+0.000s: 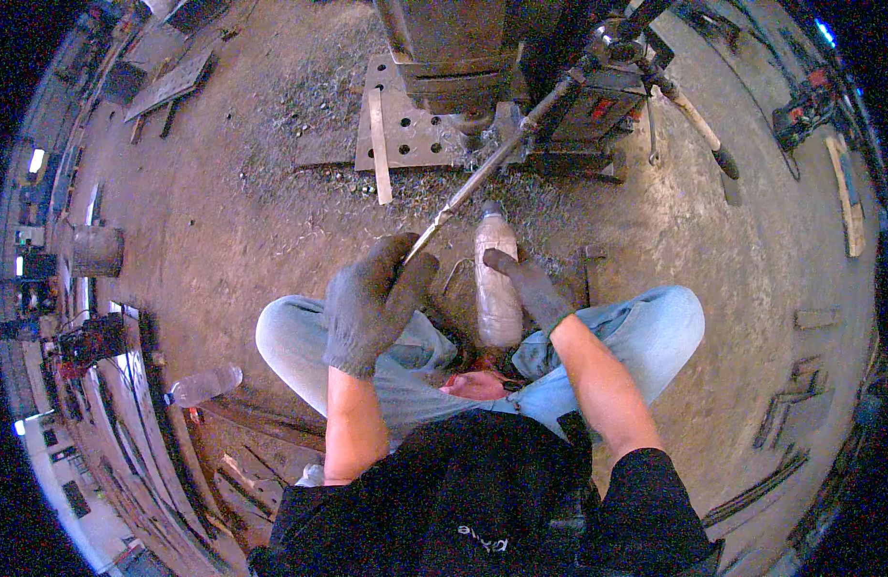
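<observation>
My left hand (369,306), in a grey glove, is closed round the lower end of a long metal lever (481,176). The lever slants up to the right, to the hub of a dark drilling machine (454,67). In my gloved right hand (538,288) is a plastic bottle (499,317) of cloudy, whitish liquid, its cap end pointing away from me. Below the machine's spindle lies a steel plate (427,144) with several round holes. A narrow pale strip (378,144) lies across the plate, its near end sticking out past the edge.
Metal shavings (300,125) litter the floor round the plate. Two more lever arms, one a pale handle (694,125), reach out from the hub. A clear bottle (205,385) lies at my left, near long metal bars (146,413). Metal offcuts (795,404) lie at the right.
</observation>
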